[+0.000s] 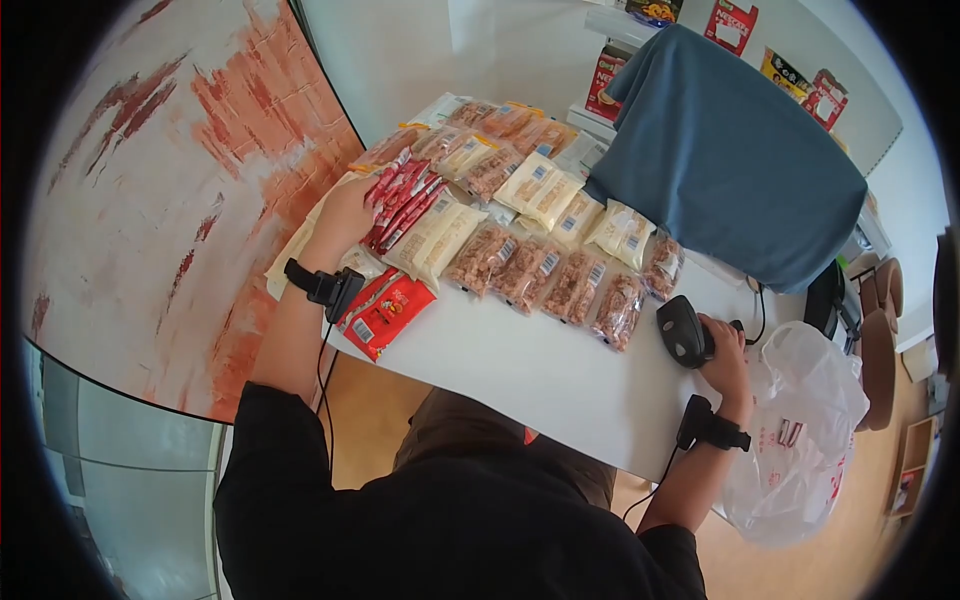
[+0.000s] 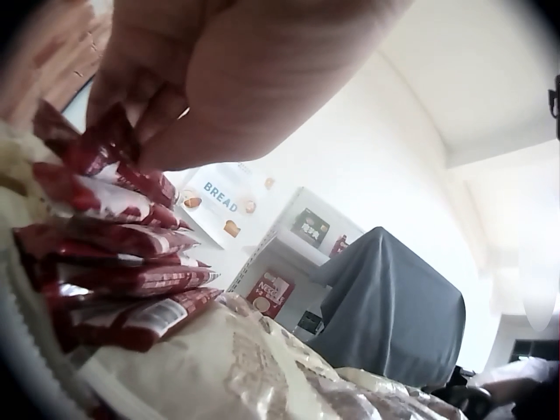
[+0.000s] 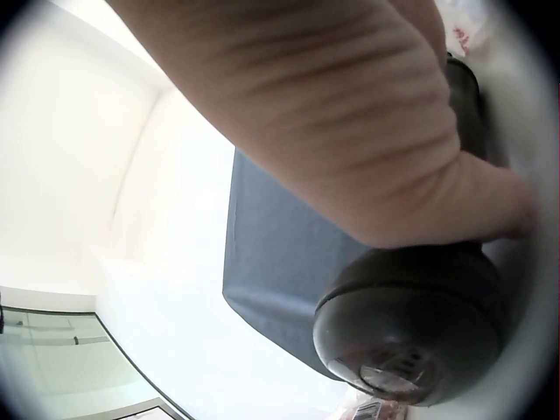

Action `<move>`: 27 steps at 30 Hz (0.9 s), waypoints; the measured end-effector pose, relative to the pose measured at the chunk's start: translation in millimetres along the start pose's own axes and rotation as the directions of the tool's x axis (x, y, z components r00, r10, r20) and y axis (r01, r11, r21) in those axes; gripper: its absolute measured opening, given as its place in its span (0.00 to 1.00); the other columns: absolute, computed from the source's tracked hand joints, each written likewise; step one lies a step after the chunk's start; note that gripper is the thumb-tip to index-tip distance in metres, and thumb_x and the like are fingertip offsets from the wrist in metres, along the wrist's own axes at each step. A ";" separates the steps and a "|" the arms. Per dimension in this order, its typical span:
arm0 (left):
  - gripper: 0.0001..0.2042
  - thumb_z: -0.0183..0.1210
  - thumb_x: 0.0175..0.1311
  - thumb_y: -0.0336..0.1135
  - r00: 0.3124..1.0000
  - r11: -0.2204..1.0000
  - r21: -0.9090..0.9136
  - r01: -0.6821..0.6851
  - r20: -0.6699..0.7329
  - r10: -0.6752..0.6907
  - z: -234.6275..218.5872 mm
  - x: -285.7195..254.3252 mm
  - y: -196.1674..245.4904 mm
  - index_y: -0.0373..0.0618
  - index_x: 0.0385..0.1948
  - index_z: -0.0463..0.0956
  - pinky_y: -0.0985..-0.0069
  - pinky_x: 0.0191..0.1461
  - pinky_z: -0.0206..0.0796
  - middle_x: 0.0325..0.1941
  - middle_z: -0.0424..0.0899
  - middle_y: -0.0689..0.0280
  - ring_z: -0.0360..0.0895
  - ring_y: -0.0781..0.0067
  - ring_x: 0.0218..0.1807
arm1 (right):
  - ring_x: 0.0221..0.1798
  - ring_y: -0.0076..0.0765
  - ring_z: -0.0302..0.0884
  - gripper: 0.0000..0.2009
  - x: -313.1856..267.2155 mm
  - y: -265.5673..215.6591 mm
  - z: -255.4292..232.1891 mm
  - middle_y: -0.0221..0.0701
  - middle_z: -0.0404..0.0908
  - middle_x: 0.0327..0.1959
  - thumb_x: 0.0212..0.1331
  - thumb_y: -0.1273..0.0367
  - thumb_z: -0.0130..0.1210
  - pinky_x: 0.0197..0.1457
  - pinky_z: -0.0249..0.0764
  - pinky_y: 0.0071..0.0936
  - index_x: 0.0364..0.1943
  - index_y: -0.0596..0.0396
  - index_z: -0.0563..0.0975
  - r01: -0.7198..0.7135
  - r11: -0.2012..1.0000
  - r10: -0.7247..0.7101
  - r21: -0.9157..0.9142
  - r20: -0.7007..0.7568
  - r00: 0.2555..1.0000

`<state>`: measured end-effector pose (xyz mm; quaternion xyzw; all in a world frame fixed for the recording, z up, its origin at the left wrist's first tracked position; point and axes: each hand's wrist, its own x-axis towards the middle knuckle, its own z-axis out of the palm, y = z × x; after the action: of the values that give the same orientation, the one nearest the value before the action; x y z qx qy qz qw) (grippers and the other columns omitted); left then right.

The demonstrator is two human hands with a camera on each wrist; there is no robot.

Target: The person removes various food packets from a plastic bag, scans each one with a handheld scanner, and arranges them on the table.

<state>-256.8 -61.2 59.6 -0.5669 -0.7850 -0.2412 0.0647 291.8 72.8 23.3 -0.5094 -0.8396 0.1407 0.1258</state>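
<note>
At the table's left end my left hand (image 1: 345, 215) reaches onto a pile of slim red snack packets (image 1: 408, 205). In the left wrist view its thumb and fingers pinch the top red packet (image 2: 109, 144), and several more lie stacked beneath. A cream-coloured bag (image 1: 437, 238) lies beside the pile, with a bright red packet (image 1: 388, 313) nearer the table's front edge. On the right, my right hand (image 1: 727, 360) grips a black handheld barcode scanner (image 1: 682, 332) by its handle. The scanner's rounded head (image 3: 407, 324) points leftward over the table; the hand hides much of the handle.
Rows of bagged dried snacks (image 1: 520, 270) cover the middle and back of the white table (image 1: 470, 360). Behind them stands a bulky object under a blue-grey cloth (image 1: 740, 150). A clear plastic bag (image 1: 800, 440) hangs at the right end. A large painting (image 1: 160, 200) leans at left.
</note>
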 end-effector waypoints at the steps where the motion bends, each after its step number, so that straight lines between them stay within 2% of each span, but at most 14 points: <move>1: 0.16 0.53 0.52 0.26 1.000 0.999 0.035 -0.012 -0.018 0.013 -1.3 -0.7 3.5 0.39 0.46 0.75 0.62 0.48 0.67 0.41 0.78 0.48 0.75 0.48 0.43 | 0.60 0.42 0.63 0.29 -0.2 0.3 0.6 0.32 0.74 0.50 0.40 0.77 0.54 0.70 0.40 0.50 0.54 0.47 0.71 0.004 1.000 -0.004 -0.004 -0.004 1.000; 3: 0.15 0.53 0.52 0.27 0.998 0.994 0.105 -0.036 -0.050 0.041 -5.2 -5.3 12.6 0.39 0.44 0.75 0.61 0.47 0.67 0.40 0.79 0.49 0.75 0.48 0.42 | 0.60 0.42 0.63 0.29 -0.9 -0.1 0.2 0.32 0.74 0.50 0.40 0.77 0.54 0.70 0.40 0.50 0.54 0.47 0.71 0.007 1.000 -0.007 -0.003 -0.004 1.000; 6: 0.14 0.54 0.53 0.27 0.959 0.986 0.095 -0.140 -0.236 0.158 -3.9 -8.5 34.6 0.39 0.43 0.76 0.65 0.44 0.68 0.38 0.80 0.51 0.77 0.52 0.40 | 0.60 0.42 0.63 0.29 -1.6 -0.8 -0.8 0.32 0.74 0.50 0.40 0.78 0.54 0.70 0.39 0.50 0.54 0.47 0.71 -0.002 1.000 0.002 0.004 -0.010 1.000; 9: 0.12 0.56 0.56 0.29 0.991 0.955 -0.294 -0.024 -0.130 -0.015 11.2 -24.1 80.3 0.40 0.43 0.77 0.74 0.41 0.70 0.41 0.81 0.58 0.79 0.66 0.38 | 0.59 0.42 0.64 0.29 -1.9 -2.7 0.8 0.32 0.74 0.50 0.39 0.79 0.52 0.70 0.40 0.50 0.53 0.48 0.71 -0.002 1.000 0.002 0.002 -0.027 1.000; 11: 0.11 0.56 0.58 0.29 1.000 0.871 -0.491 0.008 0.015 -0.001 20.8 -38.5 118.4 0.40 0.43 0.78 0.78 0.39 0.70 0.39 0.83 0.62 0.78 0.76 0.35 | 0.59 0.43 0.64 0.28 -2.9 -6.6 -2.0 0.33 0.74 0.49 0.39 0.80 0.50 0.70 0.40 0.50 0.52 0.48 0.72 -0.003 1.000 0.003 -0.001 -0.025 1.000; 13: 0.12 0.56 0.59 0.29 0.973 0.775 -0.619 0.128 0.231 0.024 29.1 -47.4 151.9 0.40 0.44 0.77 0.81 0.38 0.69 0.37 0.83 0.64 0.77 0.81 0.32 | 0.58 0.43 0.65 0.27 -2.8 -5.5 -0.5 0.33 0.75 0.47 0.39 0.81 0.49 0.69 0.42 0.50 0.50 0.49 0.73 0.004 1.000 -0.004 -0.002 -0.032 0.999; 16: 0.12 0.55 0.60 0.29 0.944 0.691 -0.722 0.041 0.254 0.210 58.4 -42.8 176.5 0.38 0.45 0.77 0.84 0.36 0.68 0.35 0.83 0.64 0.75 0.84 0.30 | 0.57 0.44 0.65 0.25 -0.9 0.1 0.1 0.33 0.75 0.44 0.39 0.82 0.47 0.68 0.44 0.49 0.48 0.49 0.74 0.028 1.000 -0.029 -0.011 -0.037 0.999; 19: 0.12 0.54 0.61 0.28 0.925 0.556 -0.828 0.077 0.268 0.271 81.3 -28.8 191.5 0.36 0.45 0.76 0.86 0.34 0.67 0.35 0.83 0.64 0.74 0.84 0.29 | 0.55 0.45 0.66 0.24 -0.5 2.9 1.1 0.34 0.76 0.42 0.38 0.82 0.47 0.67 0.46 0.47 0.46 0.51 0.74 0.053 0.998 -0.054 -0.021 -0.061 0.997; 22: 0.11 0.52 0.62 0.27 0.924 0.475 -0.865 0.163 0.303 0.235 82.7 -24.8 202.6 0.36 0.44 0.77 0.87 0.33 0.67 0.34 0.82 0.64 0.74 0.84 0.29 | 0.53 0.47 0.66 0.26 -0.4 2.1 1.9 0.36 0.76 0.42 0.36 0.84 0.45 0.66 0.49 0.43 0.46 0.53 0.74 0.071 0.997 -0.075 -0.037 -0.104 0.992; 25: 0.10 0.52 0.63 0.28 0.934 0.374 -0.902 0.214 0.301 0.190 107.0 -25.9 186.6 0.36 0.43 0.77 0.87 0.31 0.67 0.34 0.82 0.65 0.74 0.84 0.28 | 0.53 0.47 0.66 0.26 -0.7 3.6 4.9 0.36 0.76 0.42 0.36 0.84 0.45 0.66 0.49 0.43 0.47 0.52 0.74 0.049 0.999 -0.051 -0.020 -0.118 0.992; 27: 0.11 0.50 0.64 0.28 0.943 0.335 -0.911 0.242 0.303 0.141 106.3 -25.6 181.3 0.36 0.44 0.76 0.86 0.32 0.68 0.34 0.82 0.64 0.73 0.84 0.26 | 0.55 0.46 0.65 0.28 -5.3 -2.7 -0.7 0.36 0.76 0.44 0.36 0.85 0.43 0.64 0.53 0.40 0.48 0.52 0.74 0.038 0.999 -0.038 -0.003 -0.110 0.993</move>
<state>-62.6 8.5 12.3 -0.5058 -0.5178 -0.5527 -0.4129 292.2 67.0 24.6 -0.5003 -0.8411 0.1095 0.1743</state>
